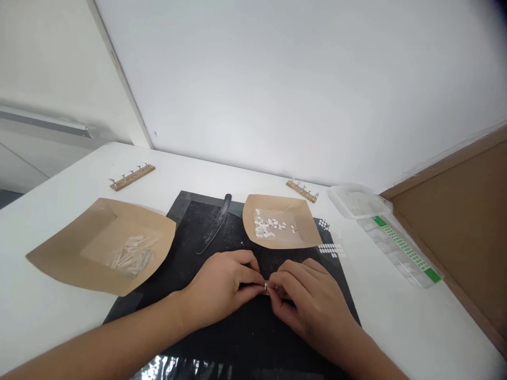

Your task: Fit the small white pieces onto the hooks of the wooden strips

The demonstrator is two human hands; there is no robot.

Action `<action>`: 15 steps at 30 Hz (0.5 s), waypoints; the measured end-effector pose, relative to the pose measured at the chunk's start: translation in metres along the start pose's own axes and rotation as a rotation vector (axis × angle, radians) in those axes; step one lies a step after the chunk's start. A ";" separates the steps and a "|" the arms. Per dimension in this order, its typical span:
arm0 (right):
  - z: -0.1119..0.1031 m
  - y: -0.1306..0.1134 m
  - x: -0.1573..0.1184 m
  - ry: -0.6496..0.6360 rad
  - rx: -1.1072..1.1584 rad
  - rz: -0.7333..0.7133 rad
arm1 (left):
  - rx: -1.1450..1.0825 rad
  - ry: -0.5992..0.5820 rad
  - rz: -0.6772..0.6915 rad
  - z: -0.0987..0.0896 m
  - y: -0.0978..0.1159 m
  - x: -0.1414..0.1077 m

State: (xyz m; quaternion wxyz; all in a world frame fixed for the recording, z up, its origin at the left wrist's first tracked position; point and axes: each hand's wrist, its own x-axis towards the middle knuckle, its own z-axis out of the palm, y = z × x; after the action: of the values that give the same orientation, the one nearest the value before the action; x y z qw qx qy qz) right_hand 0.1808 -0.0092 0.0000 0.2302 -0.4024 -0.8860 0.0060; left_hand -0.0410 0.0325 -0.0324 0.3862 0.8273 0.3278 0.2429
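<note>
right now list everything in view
Wall: 1, white, back
Rail: 1, grey, left
Board: 1, brown, right
Table: 1, white, below
Mat: 1, black, middle
File: 1, black, mat
Trays: 2, brown, flanking file
Slips: several, clear, left tray
Chips: many, white, right tray
Peg strips: 3, brown, two back, one at hands
Dots: many, white, near right tray
Box: 1, clear, right
Green-labelled case: 1, clear, right
Left hand: 1, bare, middle
Right hand: 1, bare, middle

A curved black nail file (214, 224) lies slantwise at the black mat's (237, 343) far edge. Near the tabletop's (396, 327) far left corner sits a wooden clip strip (133, 178); a second clip strip (301, 192) lies by the far edge. A translucent plastic box (358, 201) and green-labelled case (407, 248) sit beside the right edge.
</note>
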 end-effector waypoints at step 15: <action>0.001 0.000 0.000 0.006 -0.042 -0.015 | -0.010 0.019 -0.018 0.002 0.001 -0.001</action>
State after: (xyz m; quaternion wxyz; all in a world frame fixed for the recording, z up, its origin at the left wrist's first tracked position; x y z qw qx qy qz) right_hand 0.1801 -0.0087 -0.0012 0.2245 -0.4007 -0.8881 -0.0157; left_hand -0.0405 0.0302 -0.0331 0.3894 0.8199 0.3378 0.2490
